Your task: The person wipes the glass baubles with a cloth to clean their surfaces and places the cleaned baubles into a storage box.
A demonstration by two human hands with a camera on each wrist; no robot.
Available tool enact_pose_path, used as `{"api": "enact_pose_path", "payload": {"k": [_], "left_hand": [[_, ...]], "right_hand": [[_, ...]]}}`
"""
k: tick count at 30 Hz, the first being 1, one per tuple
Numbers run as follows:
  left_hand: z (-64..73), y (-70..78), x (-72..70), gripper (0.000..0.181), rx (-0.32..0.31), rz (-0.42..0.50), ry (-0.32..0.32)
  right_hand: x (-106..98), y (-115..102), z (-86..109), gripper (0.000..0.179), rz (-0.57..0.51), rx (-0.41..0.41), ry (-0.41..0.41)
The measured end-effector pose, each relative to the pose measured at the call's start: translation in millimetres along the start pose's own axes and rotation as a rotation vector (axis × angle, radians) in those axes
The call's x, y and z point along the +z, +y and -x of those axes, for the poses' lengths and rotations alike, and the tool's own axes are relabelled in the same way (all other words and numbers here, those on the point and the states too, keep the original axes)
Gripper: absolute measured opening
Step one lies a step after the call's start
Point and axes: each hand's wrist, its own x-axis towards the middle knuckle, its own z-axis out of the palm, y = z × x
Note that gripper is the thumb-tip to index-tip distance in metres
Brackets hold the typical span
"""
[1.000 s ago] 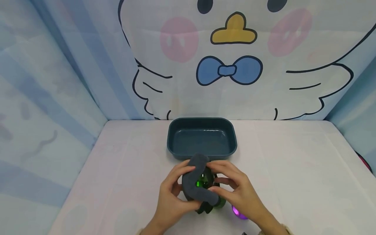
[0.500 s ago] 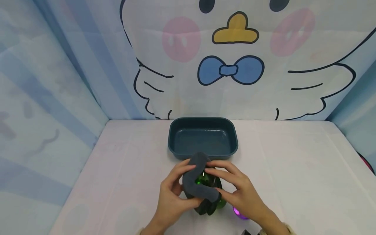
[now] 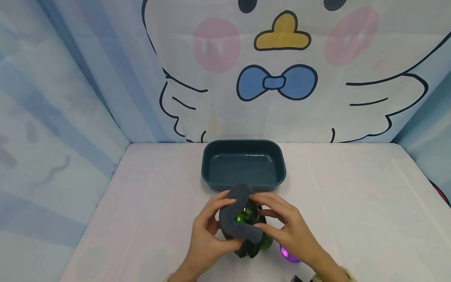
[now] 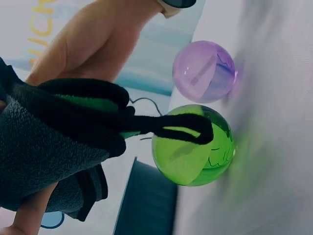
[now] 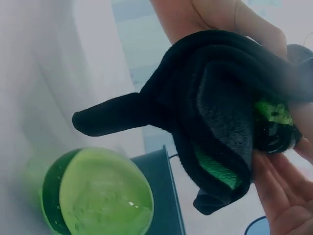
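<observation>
My left hand (image 3: 208, 235) grips a dark grey plush cloth piece (image 3: 234, 221) from its left side, fingers over the top and thumb along the lower edge. In the left wrist view the cloth (image 4: 49, 142) shows black edging, a green lining and a black loop. A shiny green see-through ball (image 3: 248, 214) sits in its opening, partly covered. My right hand (image 3: 287, 223) holds this ball from the right, with the forefinger at the cloth's upper edge. Below, a second green ball (image 4: 193, 164) rests on the table beside a purple ball (image 4: 203, 71).
Just beyond the hands stands a dark teal bin (image 3: 243, 184), near the table's back edge. The white table (image 3: 352, 196) is enclosed by printed curtains (image 3: 63, 137). A small dark object (image 3: 296, 279) pokes in at the bottom edge.
My right fingers spread onto the cloth's edge half a second ago and now bend in at the ball's side again. The left hand keeps its grip almost unmoved.
</observation>
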Motion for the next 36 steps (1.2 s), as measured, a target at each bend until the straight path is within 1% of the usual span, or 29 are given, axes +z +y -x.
{"api": "enact_pose_path", "payload": {"k": [3, 6, 10, 14, 17, 21, 22, 24, 27, 31, 36], "left_hand": [[-0.4, -1.4, 0.6, 0.07, 0.008, 0.003, 0.014], [0.0, -3.0, 0.7, 0.072, 0.017, -0.001, 0.016], [1.8, -4.7, -0.1, 0.072, 0.024, 0.006, 0.011], [2.6, -5.5, -0.2, 0.071, 0.018, 0.021, 0.015], [1.7, -5.2, 0.5, 0.071, 0.011, 0.042, -0.004], [-1.2, -2.8, 1.1, 0.07, 0.006, 0.08, -0.059], [-1.6, -1.7, 0.7, 0.07, 0.004, 0.084, -0.071], [-2.6, 0.4, -0.2, 0.07, -0.002, 0.085, -0.085], [-3.3, 2.3, -1.1, 0.069, -0.014, 0.065, -0.094], [-2.9, 3.1, -2.1, 0.068, -0.029, 0.034, -0.101], [-2.6, 3.2, -4.9, 0.069, -0.054, 0.022, -0.135]], "right_hand": [[-2.0, -1.5, -1.5, 0.06, 0.021, 0.008, -0.017], [-4.8, -3.1, -2.0, 0.06, 0.015, 0.022, -0.05], [-5.6, -2.1, -2.0, 0.058, -0.026, -0.017, -0.087], [-4.3, -0.4, -1.5, 0.059, -0.027, -0.042, -0.113], [-4.5, 0.4, -0.7, 0.059, 0.004, -0.062, -0.099], [-6.8, 1.4, 0.0, 0.054, 0.063, -0.13, -0.042], [-6.7, 1.4, -0.1, 0.052, 0.068, -0.147, -0.03], [-6.7, 0.9, -0.2, 0.052, 0.063, -0.154, -0.018], [-6.1, 0.4, 0.0, 0.055, 0.037, -0.138, -0.015], [-5.0, -1.3, 1.1, 0.058, 0.029, -0.065, -0.012], [-2.3, -4.6, 1.8, 0.057, -0.005, 0.0, 0.009]]}}
